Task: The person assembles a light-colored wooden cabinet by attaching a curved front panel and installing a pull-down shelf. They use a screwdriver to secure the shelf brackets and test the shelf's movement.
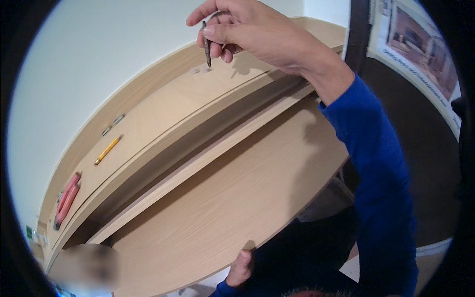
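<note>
My right hand (230,29) is raised over the upper shelf, thumb and fingers closed on a slim dark pointed rod (207,47). Its tip points down, just above two small pale pieces (201,70) on the shelf. At the lower edge, my left hand (241,270) is at the front rim of the wooden desk top (232,183). The left thumb lies on that rim and the other fingers are hidden.
Along the upper shelf (163,111) lie a yellow pencil-like tool (108,150), two small metal pieces (113,124) and a red-handled tool (68,203). A long open compartment (183,143) runs below. A poster (420,47) hangs right. Something blurred (86,267) covers the lower-left corner.
</note>
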Motion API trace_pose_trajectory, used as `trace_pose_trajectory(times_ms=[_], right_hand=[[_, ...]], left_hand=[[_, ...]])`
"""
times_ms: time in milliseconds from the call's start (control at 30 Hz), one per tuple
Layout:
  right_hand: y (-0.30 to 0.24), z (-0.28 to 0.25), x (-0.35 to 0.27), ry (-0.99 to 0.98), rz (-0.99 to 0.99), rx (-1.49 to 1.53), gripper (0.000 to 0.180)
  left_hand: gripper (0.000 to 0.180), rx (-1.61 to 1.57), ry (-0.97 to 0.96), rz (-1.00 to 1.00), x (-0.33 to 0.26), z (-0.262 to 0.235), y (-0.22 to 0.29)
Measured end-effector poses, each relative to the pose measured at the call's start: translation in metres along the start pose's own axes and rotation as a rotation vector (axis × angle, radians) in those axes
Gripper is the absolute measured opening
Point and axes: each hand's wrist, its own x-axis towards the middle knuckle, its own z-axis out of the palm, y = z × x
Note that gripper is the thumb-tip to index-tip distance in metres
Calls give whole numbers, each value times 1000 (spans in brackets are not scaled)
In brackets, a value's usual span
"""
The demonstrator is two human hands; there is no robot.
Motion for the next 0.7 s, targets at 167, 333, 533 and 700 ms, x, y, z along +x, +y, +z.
trace_pose_trajectory(times_ms=[167, 333, 533, 700], right_hand=[[4, -35, -58, 54, 20, 42, 25], [24, -68, -100, 148, 152, -42, 24], [44, -86, -137, 183, 218, 118, 23], [59, -85, -165, 235, 276, -44, 26]], left_hand=[[86, -87, -55, 134, 7, 4, 2], [88, -81, -4, 236, 12, 8, -7], [83, -76, 66, 351, 18, 3, -18], [78, -101, 33, 399, 18, -3, -21]])
